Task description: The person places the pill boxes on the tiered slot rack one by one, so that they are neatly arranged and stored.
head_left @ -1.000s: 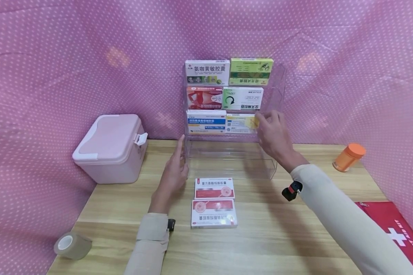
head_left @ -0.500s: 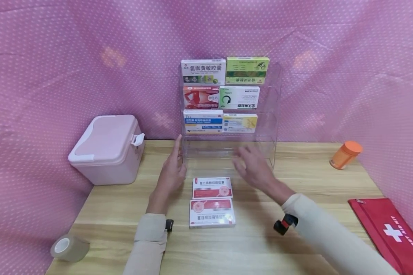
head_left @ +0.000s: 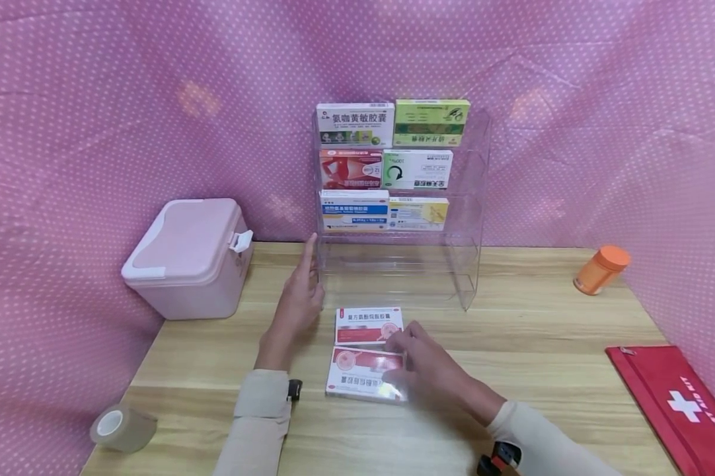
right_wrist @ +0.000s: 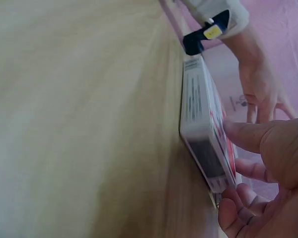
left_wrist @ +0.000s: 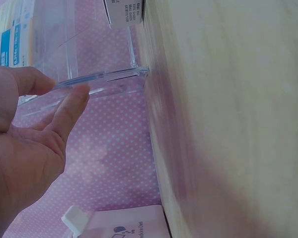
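Observation:
Two red-and-white medicine boxes lie flat on the table, one behind the other. My right hand [head_left: 433, 369] grips the right end of the nearer medicine box [head_left: 354, 378], thumb on its top face and fingers at its edge in the right wrist view. The farther medicine box [head_left: 360, 318] lies just beyond. My left hand [head_left: 295, 301] pinches the left side of a clear display rack [head_left: 393, 266], its thumb and fingers on either side of the panel in the left wrist view. Several medicine boxes stand in pairs on the rack's upper three tiers, including a blue-and-white box [head_left: 354, 213].
A pink medicine chest [head_left: 188, 258] with a white latch stands at the left. A roll of tape [head_left: 123, 428] lies at the front left. On the right are an orange bottle [head_left: 601, 270] and a red first aid pouch [head_left: 678, 396]. Pink dotted cloth [head_left: 542, 99] hangs behind.
My right hand has left the yellow-and-white box on the third tier and come down and forward to the nearer red-and-white box, which has turned slightly. My left hand stays at the rack.

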Demonstrator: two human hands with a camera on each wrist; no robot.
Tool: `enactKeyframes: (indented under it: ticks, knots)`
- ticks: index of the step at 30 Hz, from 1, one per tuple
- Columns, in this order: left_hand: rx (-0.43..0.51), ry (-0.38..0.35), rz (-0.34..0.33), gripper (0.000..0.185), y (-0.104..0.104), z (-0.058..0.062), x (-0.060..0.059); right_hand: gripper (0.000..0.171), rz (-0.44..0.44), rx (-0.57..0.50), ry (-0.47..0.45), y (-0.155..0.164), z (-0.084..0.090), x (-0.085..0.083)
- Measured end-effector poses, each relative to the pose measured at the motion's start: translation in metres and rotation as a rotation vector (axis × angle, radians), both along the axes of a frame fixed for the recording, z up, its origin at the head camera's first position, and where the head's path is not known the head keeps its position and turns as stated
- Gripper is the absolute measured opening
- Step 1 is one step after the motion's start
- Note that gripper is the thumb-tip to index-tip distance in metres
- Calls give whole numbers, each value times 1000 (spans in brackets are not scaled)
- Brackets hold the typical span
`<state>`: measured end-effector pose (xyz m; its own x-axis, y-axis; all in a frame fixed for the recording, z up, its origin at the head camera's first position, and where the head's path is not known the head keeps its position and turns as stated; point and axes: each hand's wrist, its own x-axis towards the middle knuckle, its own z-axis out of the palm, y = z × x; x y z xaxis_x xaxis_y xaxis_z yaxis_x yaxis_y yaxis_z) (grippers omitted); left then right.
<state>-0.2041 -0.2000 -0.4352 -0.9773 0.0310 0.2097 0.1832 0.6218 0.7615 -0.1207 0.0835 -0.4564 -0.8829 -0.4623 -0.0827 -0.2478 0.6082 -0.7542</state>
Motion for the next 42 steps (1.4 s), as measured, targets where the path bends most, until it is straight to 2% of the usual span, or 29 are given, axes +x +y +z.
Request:
enactKeyframes:
  ticks: [4,8,11,23,32,42]
  knots:
    - [7,-1,0,112,0,0,0,41,-6,6,-17,5,-2,6]
    - [6,-11,7,113,0,1,0,57,33,63,-16,10,-3,11]
    - [2,-15,12,113,0,1,1,63,60,82,-15,13,-3,14]
    - [-4,-36,20,114,1,0,1,55,114,46,-1,13,-2,13]
    - [3,-36,21,113,1,4,1,50,150,-33,-91,12,7,12]
    - [15,-46,14,113,2,2,2,44,213,-73,-53,15,4,13]
